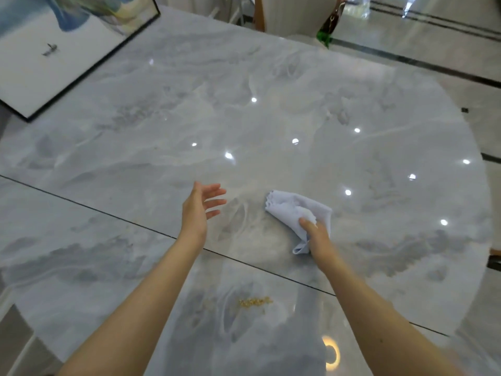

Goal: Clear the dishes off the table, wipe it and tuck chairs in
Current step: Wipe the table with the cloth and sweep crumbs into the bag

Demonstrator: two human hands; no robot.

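two bare forearms reach out from the bottom of the view over the grey marble desk (271, 118), and between them, close to the near edge, lies a small scatter of yellowish crumbs (254, 302). further out, the right hand (317, 237) has its grip closed round a white cloth (295, 210), thumb on top and the bunched part gathered in the palm, while the free folds spread out on the stone ahead of it. the left hand (202, 207) floats just above the desk with its fingers straight and spread, palm turned toward the cloth, its grip wide and holding nothing.

no dishes show on the visible stone, so the clearing looks done and the wiping looks like the step in hand. a framed picture (67, 50) lies on the far left corner, and a pale chair back (292, 14) stands at the far edge.

to wipe well, the cloth would do better flattened under the whole palm than bunched, so more of it meets the surface. long overlapping strokes from the far side toward the body should drag dirt to one spot. the crumbs near the edge are best swept toward the open left hand, cupped just below the rim, rather than pushed onto the floor. the dark seam (108, 210) running across the desk may trap bits, so a pass along it is worth making. the glossy top shows streaks easily; a last dry pass helps.
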